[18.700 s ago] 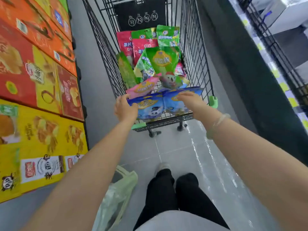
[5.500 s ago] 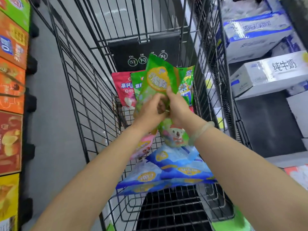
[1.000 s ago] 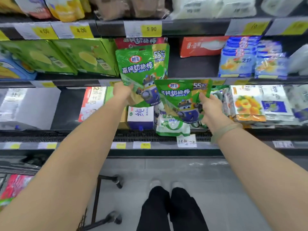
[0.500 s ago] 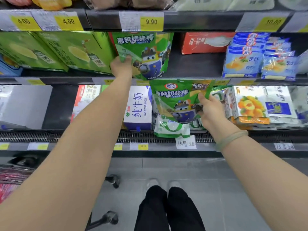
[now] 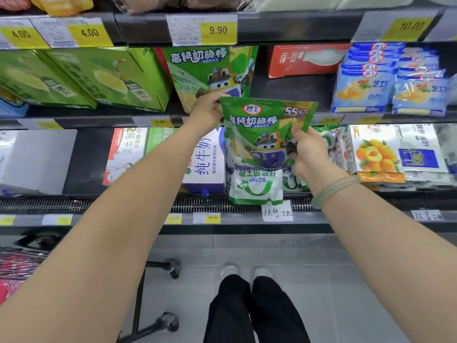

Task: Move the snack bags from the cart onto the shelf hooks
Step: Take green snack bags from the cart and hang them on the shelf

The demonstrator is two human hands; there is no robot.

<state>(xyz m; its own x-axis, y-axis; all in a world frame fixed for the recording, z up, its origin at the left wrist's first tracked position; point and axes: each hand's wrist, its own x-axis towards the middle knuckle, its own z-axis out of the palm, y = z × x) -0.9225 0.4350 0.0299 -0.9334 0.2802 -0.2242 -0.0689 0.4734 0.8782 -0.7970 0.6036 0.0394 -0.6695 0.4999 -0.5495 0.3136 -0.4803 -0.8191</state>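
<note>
Before the dark store shelf (image 5: 291, 95), left hand (image 5: 206, 112) and right hand (image 5: 309, 154) grip one glossy green snack bag (image 5: 262, 129) by its top corners.

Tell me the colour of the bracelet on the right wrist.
Pale translucent green bracelet, clearest in the head view.

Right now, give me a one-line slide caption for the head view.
Both hands, left hand and right hand, hold a green snack bag before a matching shelved bag.
</note>
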